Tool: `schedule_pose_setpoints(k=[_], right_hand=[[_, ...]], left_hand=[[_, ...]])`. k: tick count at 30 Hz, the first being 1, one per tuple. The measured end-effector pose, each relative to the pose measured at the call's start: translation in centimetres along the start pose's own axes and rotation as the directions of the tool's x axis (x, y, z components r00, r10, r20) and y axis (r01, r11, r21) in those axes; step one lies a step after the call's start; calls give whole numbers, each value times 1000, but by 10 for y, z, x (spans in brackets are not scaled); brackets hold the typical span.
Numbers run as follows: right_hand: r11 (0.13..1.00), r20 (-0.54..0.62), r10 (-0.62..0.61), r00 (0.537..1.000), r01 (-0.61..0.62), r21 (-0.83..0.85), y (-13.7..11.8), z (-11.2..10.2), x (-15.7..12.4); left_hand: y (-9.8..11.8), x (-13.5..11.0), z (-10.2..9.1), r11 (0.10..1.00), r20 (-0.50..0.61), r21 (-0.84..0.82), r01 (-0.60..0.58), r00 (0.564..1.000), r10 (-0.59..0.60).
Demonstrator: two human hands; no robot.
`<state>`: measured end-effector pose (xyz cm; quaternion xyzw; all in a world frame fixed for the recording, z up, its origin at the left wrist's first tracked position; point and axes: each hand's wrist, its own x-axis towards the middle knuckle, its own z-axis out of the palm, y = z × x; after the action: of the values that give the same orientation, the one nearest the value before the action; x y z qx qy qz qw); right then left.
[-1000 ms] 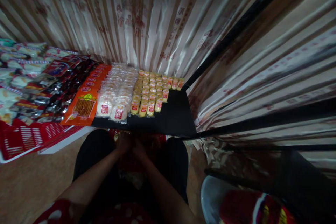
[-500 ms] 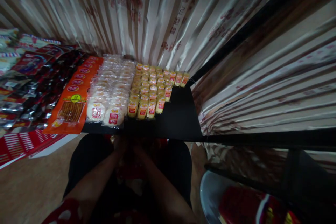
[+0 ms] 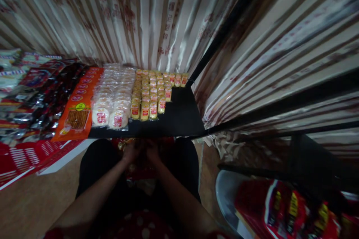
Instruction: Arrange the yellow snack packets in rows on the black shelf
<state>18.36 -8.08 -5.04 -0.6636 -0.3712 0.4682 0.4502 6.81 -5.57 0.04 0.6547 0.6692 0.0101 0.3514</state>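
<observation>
My left hand [image 3: 131,152] and my right hand [image 3: 152,152] are low between my knees, just under the front edge of a black shelf [image 3: 182,119]. Both reach into dark red packaging or a red container [image 3: 140,173], with shiny gold wrapping [image 3: 121,145] beside the left hand. Shadow hides the fingers, so what they touch cannot be made out. On the shelf above stand rows of small yellow wrapped cakes [image 3: 144,111]. To their left lie round white wrapped crackers [image 3: 117,118] and an orange snack packet [image 3: 75,117].
Dark glossy packets [image 3: 47,110] fill the shelf's left end above a red basket [image 3: 25,157]. Striped curtains [image 3: 146,18] hang behind, with a black frame bar [image 3: 224,33] at right. A pale tub [image 3: 224,194] and red packets [image 3: 294,209] stand lower right.
My view has shifted, so the shelf goods appear further left and more of the red packets at lower right shows. Both hands remain low between the knees and are more visible now.
</observation>
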Motion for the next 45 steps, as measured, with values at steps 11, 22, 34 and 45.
schedule_pose_setpoints(k=[11,22,34,45], right_hand=[[935,20,133,991,-132,330,-40,-27,-36],[845,-19,165,986,-132,519,-84,-63,-57],[950,2,-35,999,33,310,-143,-103,-42],[703,78,-594,801,564,-433,-155,-134,-35]], left_hand=[[10,-60,-25,951,-156,-119,-286,951,267],[40,-92,-41,758,-243,-160,-632,770,590],[92,-86,-51,518,-133,-833,-196,979,157],[117,-60,-82,658,-64,-724,-205,971,232]])
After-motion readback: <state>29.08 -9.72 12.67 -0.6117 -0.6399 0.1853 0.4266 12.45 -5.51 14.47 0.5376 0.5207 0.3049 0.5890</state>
